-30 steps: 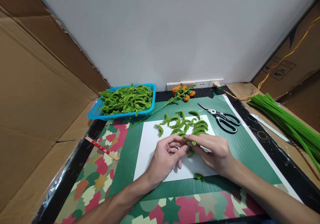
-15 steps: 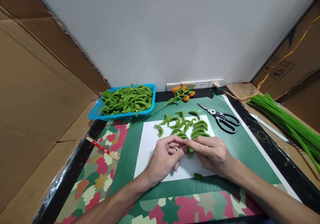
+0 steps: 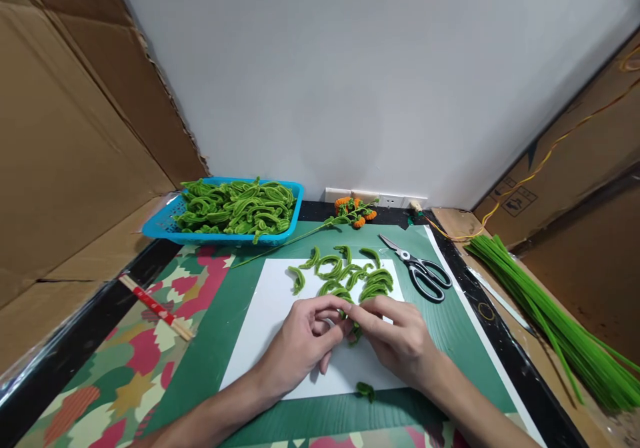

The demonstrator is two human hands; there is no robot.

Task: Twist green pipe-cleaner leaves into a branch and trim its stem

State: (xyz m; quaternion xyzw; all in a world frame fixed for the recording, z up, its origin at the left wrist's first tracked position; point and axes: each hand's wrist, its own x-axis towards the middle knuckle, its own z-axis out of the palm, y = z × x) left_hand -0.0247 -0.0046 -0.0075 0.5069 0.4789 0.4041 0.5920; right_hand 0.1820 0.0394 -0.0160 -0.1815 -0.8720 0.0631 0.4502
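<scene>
My left hand (image 3: 307,341) and my right hand (image 3: 403,335) meet over a white sheet of paper (image 3: 255,331). Between their pinched fingertips is a green pipe cleaner (image 3: 355,333), mostly covered by the fingers. Just beyond the hands lie several short curved pipe cleaner pieces (image 3: 377,284), some stacked side by side, some bent into loops. One more small green piece (image 3: 365,390) rests at the paper's near edge, below my right hand.
A blue basket (image 3: 299,211) heaped with bent green pipe cleaners stands back left. Scissors (image 3: 423,271) lie right of the paper, an orange-flowered stem (image 3: 345,216) behind it. Wrapped chopsticks (image 3: 155,307) are at left; straight green pipe cleaners (image 3: 540,308) at right, beside a cardboard wall.
The camera view has shifted, so the tabletop appears lower and further left. Both hands keep their pinch on the green pipe cleaner with little visible change.
</scene>
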